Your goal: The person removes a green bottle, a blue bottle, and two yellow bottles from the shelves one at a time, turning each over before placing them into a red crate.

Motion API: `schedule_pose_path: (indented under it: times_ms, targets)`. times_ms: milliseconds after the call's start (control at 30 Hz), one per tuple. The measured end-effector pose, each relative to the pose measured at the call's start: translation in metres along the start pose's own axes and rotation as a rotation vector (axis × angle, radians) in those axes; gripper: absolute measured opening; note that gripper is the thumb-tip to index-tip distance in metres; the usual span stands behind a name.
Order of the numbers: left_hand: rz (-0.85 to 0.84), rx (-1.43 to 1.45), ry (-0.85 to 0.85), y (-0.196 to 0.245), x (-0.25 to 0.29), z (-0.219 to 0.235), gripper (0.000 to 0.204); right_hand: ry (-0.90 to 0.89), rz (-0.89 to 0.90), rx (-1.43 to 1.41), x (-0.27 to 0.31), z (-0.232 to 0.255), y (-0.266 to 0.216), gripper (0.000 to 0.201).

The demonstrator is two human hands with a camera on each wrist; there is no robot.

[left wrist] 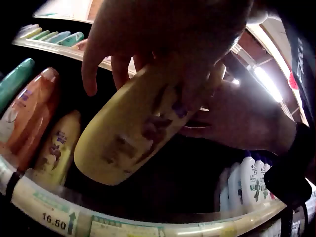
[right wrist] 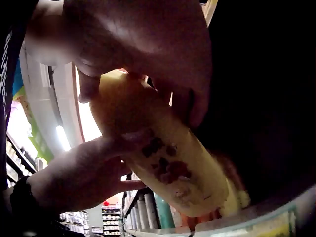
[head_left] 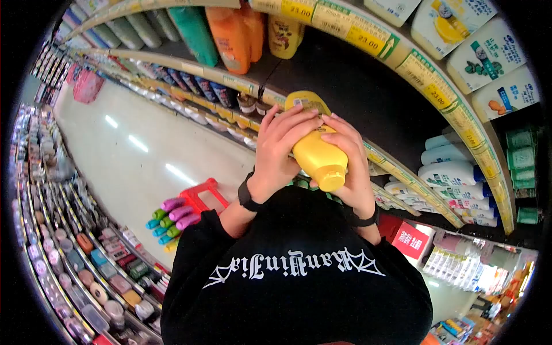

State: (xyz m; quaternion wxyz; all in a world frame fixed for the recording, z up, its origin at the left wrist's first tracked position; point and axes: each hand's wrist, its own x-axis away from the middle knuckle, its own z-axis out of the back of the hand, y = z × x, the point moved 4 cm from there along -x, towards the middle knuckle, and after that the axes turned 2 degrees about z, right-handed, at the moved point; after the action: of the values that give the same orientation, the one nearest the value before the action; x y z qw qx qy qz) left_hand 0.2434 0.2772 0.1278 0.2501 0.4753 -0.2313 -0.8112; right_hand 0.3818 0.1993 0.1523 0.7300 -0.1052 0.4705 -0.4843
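Observation:
Both hands hold one yellow bottle (head_left: 322, 152) in front of the chest, its cap towards the body and its base towards the shelf. The left hand (head_left: 278, 144) lies over its left side, fingers reaching across the upper face. From the right side, the right hand (head_left: 352, 158) grips it near the capped end. In the left wrist view the bottle (left wrist: 131, 131) shows its printed front, a dark fruit-like picture, with the left hand (left wrist: 163, 34) above. The right wrist view shows the same bottle (right wrist: 163, 153) below the right hand (right wrist: 148, 44).
An orange bottle (head_left: 233, 37), a green bottle (head_left: 194, 34) and another yellow bottle (head_left: 284, 35) stand on the shelf ahead. Price-tagged shelf edges (head_left: 368, 40) run close by. White bottles (head_left: 451, 175) stand to the right. A red basket or stool (head_left: 204, 195) with colourful bottles (head_left: 172, 218) is on the aisle floor.

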Motion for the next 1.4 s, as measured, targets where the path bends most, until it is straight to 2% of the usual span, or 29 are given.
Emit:
schedule_pose_path:
  times_ms: [167, 367, 500, 700, 800, 1100, 1400]
  targets:
    - [0.211, -0.038, 0.033, 0.018, 0.06, 0.003, 0.05, -0.151, -0.009, -0.115, 0.032, -0.015, -0.009, 0.055]
    - [0.515, -0.103, 0.15, 0.029, 0.135, 0.035, 0.048, -0.393, 0.037, -0.28, 0.043, -0.059, -0.032, 0.051]
    - [0.623, -0.145, 0.209, 0.043, 0.182, 0.062, 0.049, -0.49, 0.133, -0.379, 0.041, -0.093, -0.051, 0.057]
    - [0.831, -0.231, 0.222, 0.078, 0.247, 0.107, 0.049, -0.646, 0.295, -0.468, 0.049, -0.141, -0.103, 0.05]
    - [0.862, -0.232, 0.287, 0.093, 0.285, 0.125, 0.048, -0.719, 0.367, -0.478, 0.061, -0.16, -0.137, 0.044]
    - [0.903, -0.298, 0.455, 0.175, 0.409, 0.203, 0.047, -0.759, 0.477, -0.509, 0.138, -0.218, -0.27, 0.046]
    - [0.963, -0.419, 0.587, 0.244, 0.528, 0.268, 0.054, -0.928, 0.611, -0.533, 0.206, -0.279, -0.385, 0.048]
